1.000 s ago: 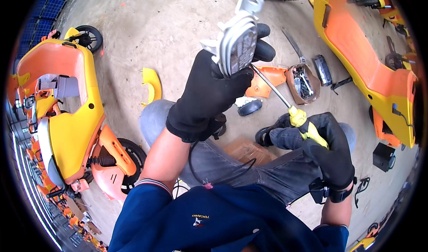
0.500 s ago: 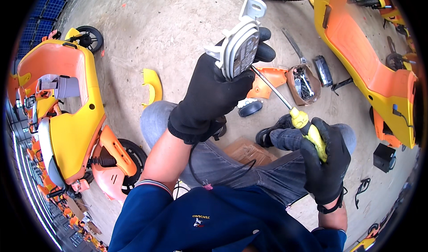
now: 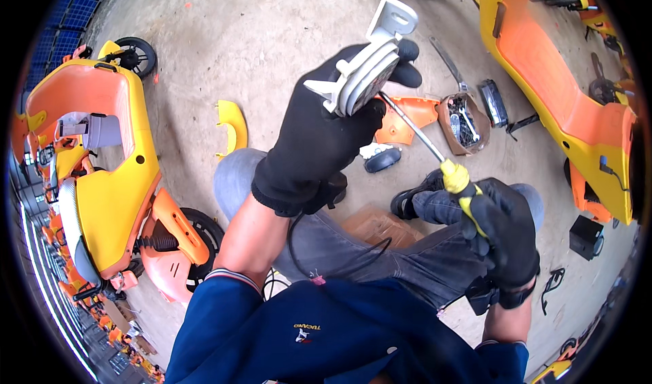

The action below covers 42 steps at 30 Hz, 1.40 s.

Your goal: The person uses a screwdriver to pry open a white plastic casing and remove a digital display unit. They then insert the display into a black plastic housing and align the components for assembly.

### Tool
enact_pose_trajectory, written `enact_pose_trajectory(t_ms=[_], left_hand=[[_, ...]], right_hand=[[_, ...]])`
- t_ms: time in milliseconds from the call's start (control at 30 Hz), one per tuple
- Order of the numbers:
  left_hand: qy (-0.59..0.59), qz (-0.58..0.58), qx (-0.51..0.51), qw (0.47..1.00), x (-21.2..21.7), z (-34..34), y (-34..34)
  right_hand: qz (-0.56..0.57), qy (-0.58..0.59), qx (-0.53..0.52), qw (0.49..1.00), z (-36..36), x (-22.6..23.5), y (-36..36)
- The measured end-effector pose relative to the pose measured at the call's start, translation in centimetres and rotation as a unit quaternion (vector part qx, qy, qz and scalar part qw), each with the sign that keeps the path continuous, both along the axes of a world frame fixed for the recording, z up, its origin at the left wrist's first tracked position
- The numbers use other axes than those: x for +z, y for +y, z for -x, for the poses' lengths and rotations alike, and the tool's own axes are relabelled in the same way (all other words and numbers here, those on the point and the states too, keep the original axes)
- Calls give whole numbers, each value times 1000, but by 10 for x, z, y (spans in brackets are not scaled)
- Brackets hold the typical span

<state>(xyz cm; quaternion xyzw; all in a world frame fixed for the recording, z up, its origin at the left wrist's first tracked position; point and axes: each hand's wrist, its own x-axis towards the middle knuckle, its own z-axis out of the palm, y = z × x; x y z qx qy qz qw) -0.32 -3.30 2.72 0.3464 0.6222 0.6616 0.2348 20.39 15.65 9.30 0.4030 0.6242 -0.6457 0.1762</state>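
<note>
Gloved in black, my left hand [image 3: 319, 122] holds up a finned, light grey metal unit [image 3: 367, 75] with a bracket tab at its top. Its flat inner face is turned mostly away to the right. My right hand [image 3: 506, 231], also in a black glove, is wrapped round the yellow and black handle of a screwdriver [image 3: 456, 177]. The long shaft points up and left, and its tip reaches the unit's lower right edge beside my left fingers. Whether the tip sits in a screw is hidden. A black cable [image 3: 339, 270] hangs below my left wrist across my lap.
A yellow and orange scooter body [image 3: 112, 194] stands at left, another [image 3: 543, 92] at right. On the concrete floor lie a box of tools and hardware [image 3: 464, 126], an orange panel [image 3: 407, 120], a yellow curved piece [image 3: 233, 127], a black speaker-like box [image 3: 585, 238] and cardboard [image 3: 382, 229].
The grey unit has tilted in my left hand, showing less of its inner face. My right hand has turned on the screwdriver handle and shifted slightly right.
</note>
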Motion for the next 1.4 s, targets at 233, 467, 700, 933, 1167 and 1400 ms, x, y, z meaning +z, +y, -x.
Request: enact_pose_trajectory(t_ms=[233, 467, 700, 933, 1167, 1400], left_hand=[[-145, -63, 3, 987, -2, 0, 6], [-318, -157, -13, 935, -7, 8, 11], [-349, -163, -48, 921, -12, 4, 14], [-402, -204, -64, 890, -17, 6, 14], [-384, -193, -52, 901, -19, 9, 16], [-406, -203, -36, 890, -24, 11, 19]], right_hand=[[13, 100, 70, 992, -4, -8, 8], [45, 153, -29, 987, -14, -10, 1], [136, 197, -144, 960, -13, -37, -10], [135, 221, -145, 955, 4, -47, -17], [116, 215, -142, 959, 12, -47, -18], [106, 210, -144, 961, 15, -53, -19]])
